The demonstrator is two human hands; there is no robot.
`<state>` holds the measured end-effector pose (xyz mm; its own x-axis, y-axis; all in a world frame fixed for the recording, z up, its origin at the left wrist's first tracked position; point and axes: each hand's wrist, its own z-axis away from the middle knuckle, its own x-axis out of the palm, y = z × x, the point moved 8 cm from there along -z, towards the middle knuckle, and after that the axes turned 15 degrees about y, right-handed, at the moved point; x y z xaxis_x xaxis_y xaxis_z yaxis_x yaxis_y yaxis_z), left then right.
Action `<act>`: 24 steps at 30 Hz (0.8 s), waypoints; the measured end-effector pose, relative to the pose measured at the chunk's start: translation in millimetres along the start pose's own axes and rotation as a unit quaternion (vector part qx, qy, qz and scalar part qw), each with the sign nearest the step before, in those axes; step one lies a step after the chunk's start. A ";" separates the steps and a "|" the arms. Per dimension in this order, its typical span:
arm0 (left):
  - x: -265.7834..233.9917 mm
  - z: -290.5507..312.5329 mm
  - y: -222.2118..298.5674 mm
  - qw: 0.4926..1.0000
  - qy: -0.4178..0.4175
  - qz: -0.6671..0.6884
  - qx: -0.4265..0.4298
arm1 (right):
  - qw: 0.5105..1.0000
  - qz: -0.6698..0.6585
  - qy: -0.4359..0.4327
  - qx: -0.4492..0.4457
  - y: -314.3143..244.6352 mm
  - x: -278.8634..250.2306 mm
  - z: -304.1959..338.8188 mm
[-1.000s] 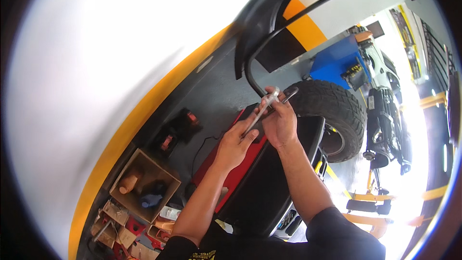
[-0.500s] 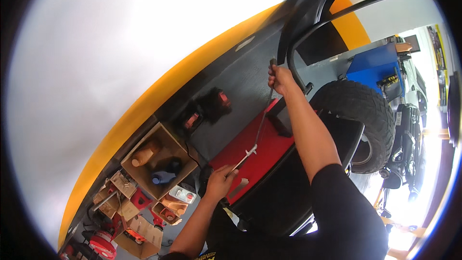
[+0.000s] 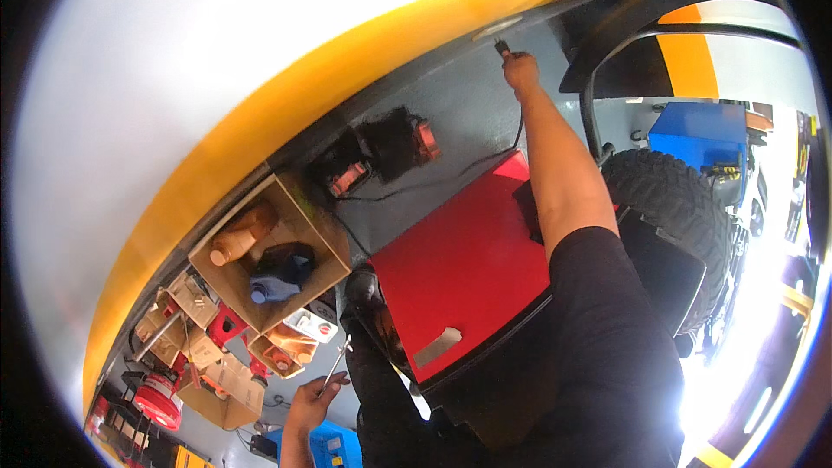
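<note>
My right hand [image 3: 521,74] is stretched far out toward the wall, its fingers closed round a black power plug [image 3: 502,48]. The plug points at a pale wall plate [image 3: 497,29], with a small gap between them. A dark cord [image 3: 472,162] hangs below that hand and runs left along the wall. Low on the left, my left hand [image 3: 314,402] grips a thin metal rod-like tool [image 3: 336,365] with a pale crosspiece near its tip; its exact kind is unclear. Between my arms lies a flat red panel [image 3: 459,269] with a tan strip [image 3: 438,346] on it.
An open cardboard box [image 3: 334,282] with bottles stands left of the panel, beside smaller cartons [image 3: 230,386] and a red round item [image 3: 159,400]. Black-and-red equipment [image 3: 381,152] is by the wall. A large tyre [image 3: 663,195] and blue cabinet [image 3: 698,134] are at right.
My right hand has moved up and closer to the wall plate with the plug. My left hand has dropped down and left, away from the red panel, still holding the rod-like tool.
</note>
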<state>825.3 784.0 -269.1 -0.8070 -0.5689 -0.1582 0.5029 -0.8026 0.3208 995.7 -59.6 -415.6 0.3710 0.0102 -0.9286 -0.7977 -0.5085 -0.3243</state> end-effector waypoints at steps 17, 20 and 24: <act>40.5 22.8 -152.9 0.973 0.014 0.138 -0.183 | 0.997 -0.004 0.069 0.036 -40.3 -6.9 10.3; 44.9 24.2 -182.6 0.966 0.011 0.145 -0.215 | 0.995 0.030 0.098 0.018 -20.8 -10.2 -8.3; 52.9 66.4 -264.5 0.958 0.023 0.143 -0.249 | 0.996 0.032 0.072 0.044 -42.0 -11.8 3.0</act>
<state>629.1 978.0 -300.3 -0.6063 -0.7758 -0.1746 0.7952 -0.5929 -0.1271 1023.4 -35.8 -391.6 0.3782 -0.1467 -0.9140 -0.8576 -0.4272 -0.2863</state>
